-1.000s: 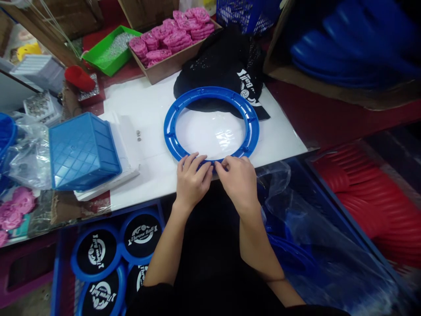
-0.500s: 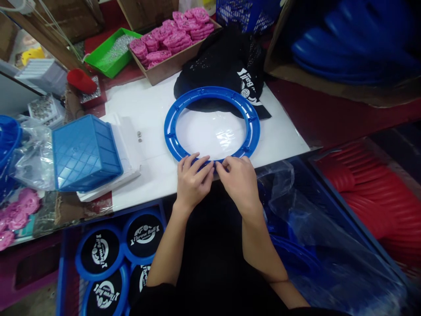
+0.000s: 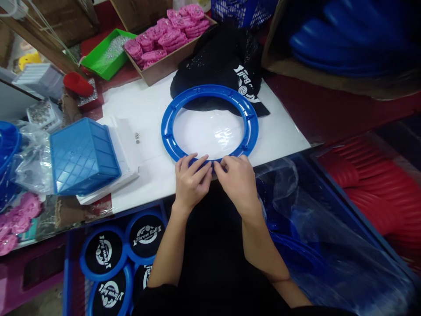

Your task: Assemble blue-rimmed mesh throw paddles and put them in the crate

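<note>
At the left, an upturned blue plastic bin (image 3: 79, 158) sits on a white stack beside a crinkled clear bag (image 3: 36, 162), and to its right two small metal pieces (image 3: 137, 141) lie on the white-covered counter (image 3: 151, 175). Below the counter, round blue-rimmed discs (image 3: 103, 252) show black faces with white "Throw Ball" lettering. The left hand (image 3: 190, 184) comes next, its fingers spread over the near edge of a blue plastic ring (image 3: 169, 125), the thumb close to the index finger. Little has changed from half a second ago: both hands keep to the same stretch of rim and only the view has shifted slightly, which suggests careful work at one spot. The ring lies at the front of the counter, its near edge at the counter's border and its far edge over black mesh fabric (image 3: 204, 66) with a white print. It looks glossy and unbroken where visible, a shallow channel with small tabs spaced around it; the fingers hide part of the near side. At the right, the right hand (image 3: 238, 182) is curled, thumb and fingertips drawn together at the rim; whether they pinch anything small, I cannot tell. Farther right are curved red pieces (image 3: 378, 193).
</note>
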Demonstrator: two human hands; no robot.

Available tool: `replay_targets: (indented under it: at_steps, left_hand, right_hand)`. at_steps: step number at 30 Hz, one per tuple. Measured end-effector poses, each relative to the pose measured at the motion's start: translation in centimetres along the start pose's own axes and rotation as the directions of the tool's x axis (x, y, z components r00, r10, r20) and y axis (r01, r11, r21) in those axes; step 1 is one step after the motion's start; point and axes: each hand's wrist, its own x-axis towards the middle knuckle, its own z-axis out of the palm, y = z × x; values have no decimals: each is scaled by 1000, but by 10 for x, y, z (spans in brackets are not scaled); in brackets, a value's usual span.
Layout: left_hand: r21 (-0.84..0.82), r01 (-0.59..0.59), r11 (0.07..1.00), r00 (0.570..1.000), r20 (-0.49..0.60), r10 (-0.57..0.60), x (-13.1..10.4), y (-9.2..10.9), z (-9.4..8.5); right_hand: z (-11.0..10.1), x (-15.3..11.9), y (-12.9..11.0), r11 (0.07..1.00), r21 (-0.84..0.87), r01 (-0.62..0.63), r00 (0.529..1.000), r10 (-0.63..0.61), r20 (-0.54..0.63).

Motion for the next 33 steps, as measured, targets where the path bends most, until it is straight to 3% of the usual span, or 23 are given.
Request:
replay_targets:
  at_steps: [33]
  left_hand:
    - [-1,-57,998,998,-39,56,0,0,0]
  right_hand:
    - [-2,1,0,1000,8,2,1000,-2,20]
